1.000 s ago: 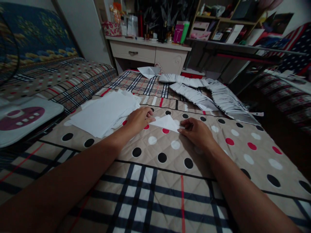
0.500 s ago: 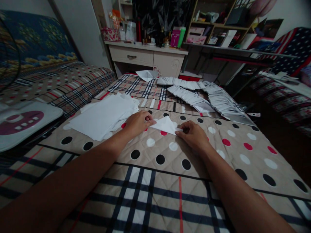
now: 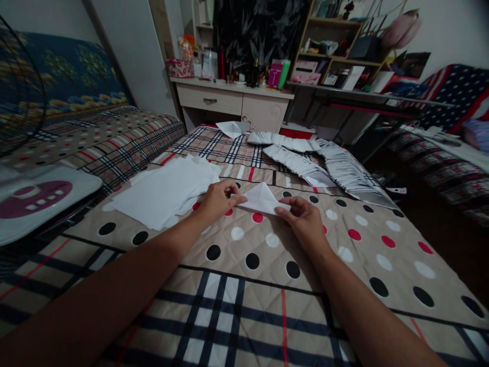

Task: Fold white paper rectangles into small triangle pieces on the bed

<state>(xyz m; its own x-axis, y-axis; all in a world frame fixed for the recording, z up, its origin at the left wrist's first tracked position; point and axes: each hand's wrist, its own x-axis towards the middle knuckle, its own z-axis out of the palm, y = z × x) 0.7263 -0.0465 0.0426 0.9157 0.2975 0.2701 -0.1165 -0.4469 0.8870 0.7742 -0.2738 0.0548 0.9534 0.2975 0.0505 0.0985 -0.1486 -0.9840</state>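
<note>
On the bed (image 3: 344,265) | left hand (image 3: 218,200) is pinching the folded paper's (image 3: 261,199) left corner | right hand (image 3: 303,219) is gripping its right corner | paper is lying between both hands, long axis left-right | paper stack (image 3: 164,191) is sitting just left.
</note>
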